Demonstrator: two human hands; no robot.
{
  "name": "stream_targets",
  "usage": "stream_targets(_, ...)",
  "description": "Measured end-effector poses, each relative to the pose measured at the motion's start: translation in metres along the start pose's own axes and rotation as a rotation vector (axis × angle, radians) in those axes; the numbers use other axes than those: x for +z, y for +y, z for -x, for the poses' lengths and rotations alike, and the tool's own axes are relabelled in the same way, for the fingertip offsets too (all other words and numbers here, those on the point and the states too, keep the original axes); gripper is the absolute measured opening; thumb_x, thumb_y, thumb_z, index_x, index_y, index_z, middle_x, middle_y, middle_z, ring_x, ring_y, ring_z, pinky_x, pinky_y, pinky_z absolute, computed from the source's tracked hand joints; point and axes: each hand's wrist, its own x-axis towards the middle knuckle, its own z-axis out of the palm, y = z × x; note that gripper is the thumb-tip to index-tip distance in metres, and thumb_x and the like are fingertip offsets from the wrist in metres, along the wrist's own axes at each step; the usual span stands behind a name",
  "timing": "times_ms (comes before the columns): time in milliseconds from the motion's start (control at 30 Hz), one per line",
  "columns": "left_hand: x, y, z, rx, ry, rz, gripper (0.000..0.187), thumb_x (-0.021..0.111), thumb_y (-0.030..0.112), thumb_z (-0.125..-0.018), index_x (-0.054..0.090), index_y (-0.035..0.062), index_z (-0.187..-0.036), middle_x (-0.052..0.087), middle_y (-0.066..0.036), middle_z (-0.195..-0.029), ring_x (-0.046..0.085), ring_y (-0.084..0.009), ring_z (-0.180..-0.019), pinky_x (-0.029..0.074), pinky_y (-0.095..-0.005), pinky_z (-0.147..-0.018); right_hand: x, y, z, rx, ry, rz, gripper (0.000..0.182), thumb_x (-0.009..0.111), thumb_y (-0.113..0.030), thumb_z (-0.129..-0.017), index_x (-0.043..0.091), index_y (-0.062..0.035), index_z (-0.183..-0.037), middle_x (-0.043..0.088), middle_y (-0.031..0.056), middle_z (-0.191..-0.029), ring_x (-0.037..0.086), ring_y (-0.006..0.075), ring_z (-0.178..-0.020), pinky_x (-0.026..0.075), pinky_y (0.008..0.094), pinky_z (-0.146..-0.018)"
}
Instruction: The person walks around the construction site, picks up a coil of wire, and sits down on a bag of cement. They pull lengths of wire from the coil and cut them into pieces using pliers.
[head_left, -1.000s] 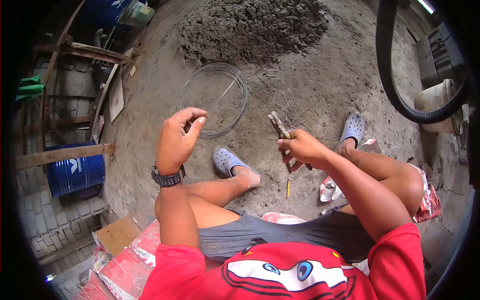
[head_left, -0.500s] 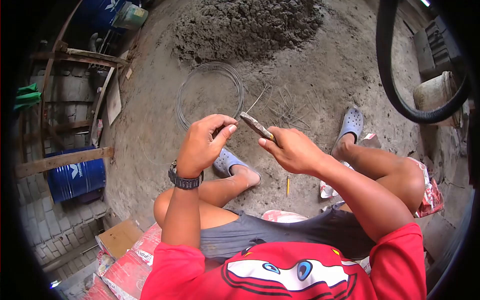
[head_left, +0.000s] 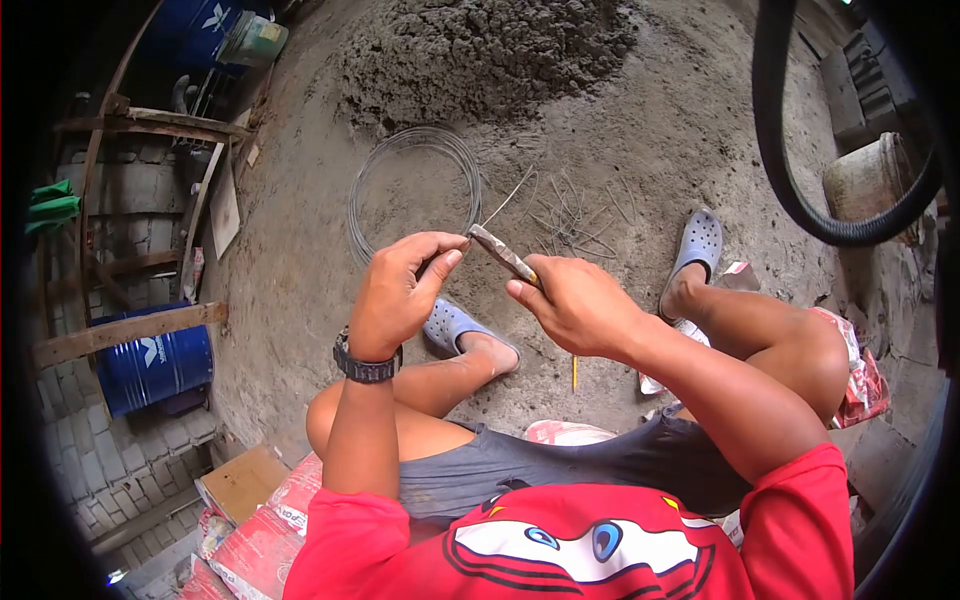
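Observation:
My right hand (head_left: 585,305) is wrapped around the handles of a pair of pliers (head_left: 504,255), whose jaws point up and left. Thumb and fingers of my left hand (head_left: 400,290) pinch a thin metal wire right beside the jaw tip. A stretch of this wire (head_left: 511,194) sticks out past the jaws toward the upper right. Beyond my left hand a coil of wire (head_left: 354,205) lies on the ground. Several loose wire pieces (head_left: 572,222) are scattered just beyond the pliers.
A heap of wet mortar (head_left: 480,65) rises at the far side. Near my right hand lies a yellow pencil (head_left: 575,373). Blue drums (head_left: 157,358) and wooden framing (head_left: 130,332) stand left. At right are a dirty bucket (head_left: 868,180) and a black hose (head_left: 768,120).
Both hands and the pliers have shifted slightly left, and the plier jaws now sit closer to my left fingertips. The grip of each hand looks the same.

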Motion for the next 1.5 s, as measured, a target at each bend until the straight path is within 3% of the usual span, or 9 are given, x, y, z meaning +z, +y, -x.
stream_targets(100,0.005,0.004,0.001,0.064,0.064,-0.092,0.019,0.07,0.011,-0.099,0.076,0.0002,-0.114,0.078,-0.016,-0.107,0.076,-0.031,-0.093,0.058,-0.0375,-0.08,0.004,0.004,-0.002,-0.018,0.02,-0.016,0.04,0.054,-0.038,-0.109,0.064,0.0008,-0.102,0.071,0.0288,-0.098,0.068,0.0495,-0.099,0.05,0.0591,-0.087)
stream_targets(400,0.032,-0.011,0.01,0.307,0.088,-0.616,0.005,0.065,0.014,-0.093,0.068,0.0106,-0.095,0.067,-0.01,-0.087,0.069,-0.0325,-0.073,0.055,-0.0455,-0.063,-0.022,0.023,-0.011,0.145,-0.222,0.325,0.035,0.062,-0.034,-0.105,0.067,0.0008,-0.101,0.07,0.0287,-0.093,0.067,0.0502,-0.093,0.05,0.0581,-0.081)
stream_targets(633,0.064,-0.033,0.016,0.401,0.134,-0.584,0.005,0.066,0.013,-0.083,0.068,0.0088,-0.079,0.068,-0.011,-0.076,0.074,-0.0297,-0.073,0.057,-0.042,-0.061,-0.083,0.011,-0.004,0.315,-0.511,0.396,0.034,0.068,-0.035,-0.1,0.075,-0.0016,-0.1,0.069,0.0145,-0.074,0.068,0.0305,-0.071,0.049,0.0466,-0.068)
stream_targets(700,0.073,-0.034,0.023,0.422,0.087,-0.551,0.007,0.067,0.013,-0.08,0.07,0.0083,-0.076,0.07,-0.012,-0.075,0.074,-0.0304,-0.073,0.057,-0.0419,-0.061,-0.088,0.014,-0.001,0.28,-0.403,0.213,0.035,0.066,-0.034,-0.105,0.076,-0.0005,-0.106,0.07,0.0056,-0.075,0.061,0.0132,-0.061,0.046,0.0365,-0.057)
stream_targets(833,0.125,-0.035,0.044,0.468,-0.039,-0.436,0.01,0.069,0.015,-0.075,0.074,0.0084,-0.07,0.073,-0.014,-0.073,0.074,-0.0338,-0.071,0.057,-0.0447,-0.061,-0.084,-0.009,0.001,0.201,-0.386,-0.324,0.04,0.061,-0.036,-0.11,0.071,0.0024,-0.116,0.072,0.0049,-0.087,0.048,0.0019,-0.054,0.034,0.021,-0.048)
stream_targets(1000,0.154,-0.022,0.051,0.399,-0.389,-0.402,0.011,0.068,0.016,-0.076,0.073,0.0082,-0.07,0.071,-0.015,-0.074,0.072,-0.0379,-0.072,0.055,-0.0482,-0.062,-0.062,-0.01,-0.005,0.19,-0.432,-0.431,0.041,0.062,-0.038,-0.11,0.07,0.0024,-0.116,0.073,0.0054,-0.089,0.049,0.0035,-0.051,0.036,0.0215,-0.046)
stream_targets(1067,0.157,-0.032,0.057,0.591,0.011,-0.141,0.014,0.067,0.018,-0.076,0.071,0.0069,-0.069,0.069,-0.017,-0.073,0.07,-0.0392,-0.072,0.055,-0.0493,-0.063,-0.059,-0.006,-0.005,0.292,-0.387,-0.346,0.04,0.062,-0.037,-0.11,0.071,0.0016,-0.115,0.073,0.0045,-0.089,0.049,0.0031,-0.052,0.037,0.0216,-0.046)
stream_targets(1300,0.128,-0.023,0.044,0.517,-0.025,-0.143,0.013,0.066,0.017,-0.079,0.07,0.0047,-0.078,0.067,-0.018,-0.071,0.07,-0.0378,-0.07,0.055,-0.0491,-0.061,-0.065,-0.012,-0.007,0.365,-0.041,-0.202,0.038,0.06,-0.037,-0.11,0.073,-0.0008,-0.115,0.072,0.0033,-0.086,0.051,0.0034,-0.053,0.036,0.0211,-0.044)
stream_targets(1500,0.035,-0.009,0.0,0.224,0.227,-0.387,0.008,0.067,0.015,-0.096,0.071,0.0085,-0.097,0.07,-0.012,-0.089,0.072,-0.0362,-0.076,0.055,-0.0488,-0.063,-0.091,0.014,0.006,-0.067,-0.073,-1.308,0.047,0.054,-0.042,-0.111,0.067,0.0005,-0.127,0.07,0.0092,-0.103,0.05,0.006,-0.05,0.039,0.0216,-0.039)
